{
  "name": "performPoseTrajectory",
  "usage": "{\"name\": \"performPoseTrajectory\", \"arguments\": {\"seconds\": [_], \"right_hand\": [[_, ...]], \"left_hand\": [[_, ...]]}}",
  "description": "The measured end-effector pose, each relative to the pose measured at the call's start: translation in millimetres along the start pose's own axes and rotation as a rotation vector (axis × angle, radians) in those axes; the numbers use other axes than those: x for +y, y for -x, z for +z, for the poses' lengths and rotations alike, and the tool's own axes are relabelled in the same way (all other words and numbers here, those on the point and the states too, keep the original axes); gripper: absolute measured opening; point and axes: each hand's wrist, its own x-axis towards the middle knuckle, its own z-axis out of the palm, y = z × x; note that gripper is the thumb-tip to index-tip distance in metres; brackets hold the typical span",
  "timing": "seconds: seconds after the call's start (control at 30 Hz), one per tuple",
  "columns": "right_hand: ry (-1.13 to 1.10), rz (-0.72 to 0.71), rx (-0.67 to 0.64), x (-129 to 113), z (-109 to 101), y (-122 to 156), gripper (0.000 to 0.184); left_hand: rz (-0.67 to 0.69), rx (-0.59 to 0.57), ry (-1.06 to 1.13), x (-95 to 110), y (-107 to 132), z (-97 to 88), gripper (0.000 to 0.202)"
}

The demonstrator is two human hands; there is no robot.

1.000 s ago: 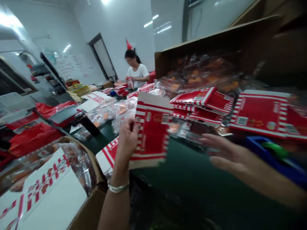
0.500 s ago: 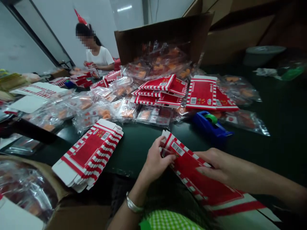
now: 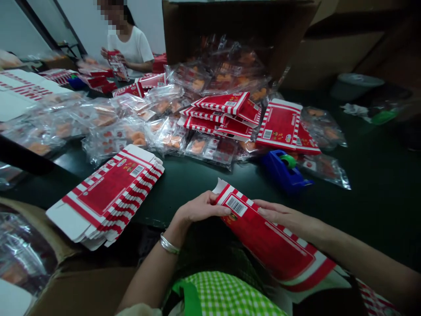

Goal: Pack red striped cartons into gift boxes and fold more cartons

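Both my hands hold a flattened red-and-white striped carton in front of my body. Its barcode end points up toward the table. My left hand grips that end from the left, and my right hand presses its fingers on the carton's face. A silver bangle circles my left wrist. To the left on the table lies a stack of similar flat cartons. Beyond it are heaped clear bags of orange food.
A blue tape dispenser stands on the dark green table. Above it, more folded cartons lie on the bags. An open cardboard box stands at the back. A co-worker handles a carton across the table. Another box of bags sits lower left.
The carton has swung down from upright and now lies angled toward my lap. My right hand has closed onto it, joining my left. The view has tilted down.
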Motion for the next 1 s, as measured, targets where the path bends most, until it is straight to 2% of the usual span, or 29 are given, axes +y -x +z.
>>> {"name": "performPoseTrajectory", "arguments": {"seconds": [0.1,0.17,0.27,0.4,0.47,0.53,0.57,0.6,0.63,0.73,0.77,0.8,0.83,0.87,0.93,1.0], "right_hand": [[0.191,0.048,-0.016,-13.0,-2.0,9.8,0.074],[0.428,0.02,0.079,-23.0,-1.8,13.2,0.084],[0.579,-0.113,0.165,-28.0,7.3,6.6,0.078],[0.512,-0.223,0.141,-12.3,24.3,-15.0,0.064],[0.367,-0.204,0.158,-3.1,27.5,-21.3,0.065],[0.123,-0.141,0.109,1.9,25.6,-20.7,0.064],[-0.006,-0.101,0.079,2.5,22.7,-17.5,0.063],[-0.12,-0.066,0.065,2.2,18.5,-12.8,0.062],[-0.209,-0.036,0.076,1.1,13.3,-6.6,0.059],[-0.345,0.019,0.263,-2.6,-5.0,16.0,0.047],[-0.364,0.03,0.342,-3.0,-10.2,22.8,0.043],[-0.379,0.035,0.407,-2.7,-13.9,28.3,0.041],[-0.393,0.028,0.457,-1.8,-15.7,31.9,0.041],[-0.399,0.008,0.49,-0.3,-15.3,33.5,0.042],[-0.394,-0.055,0.516,3.3,-9.1,31.1,0.048],[-0.394,-0.12,0.517,7.0,-0.1,24.4,0.053]], "left_hand": [[0.033,-0.067,-0.047,3.9,-2.6,-1.1,0.035],[0.048,-0.125,-0.098,7.7,-4.4,-1.7,0.035],[0.04,-0.205,-0.186,8.8,-9.6,-4.6,0.035],[-0.02,-0.194,-0.287,-0.2,-20.0,-9.2,0.033],[0.026,-0.181,-0.305,-2.2,-23.8,-8.9,0.031],[0.095,-0.191,-0.326,0.6,-24.2,-7.3,0.034],[0.128,-0.149,-0.335,3.0,-22.7,-6.4,0.036],[0.162,-0.052,-0.332,5.0,-20.0,-5.4,0.036],[0.205,0.101,-0.304,5.9,-16.3,-4.0,0.035],[0.306,0.69,-0.054,-2.4,-4.5,7.3,0.034],[0.28,0.795,0.055,-8.2,-2.6,14.9,0.04],[0.22,0.813,0.156,-14.5,-2.7,24.8,0.049],[0.152,0.75,0.237,-20.4,-4.9,36.1,0.06],[0.104,0.637,0.292,-25.0,-9.0,48.3,0.071],[0.113,0.433,0.316,-28.8,-21.1,70.3,0.087],[0.167,0.405,0.252,-25.6,-33.2,83.8,0.088]]}}
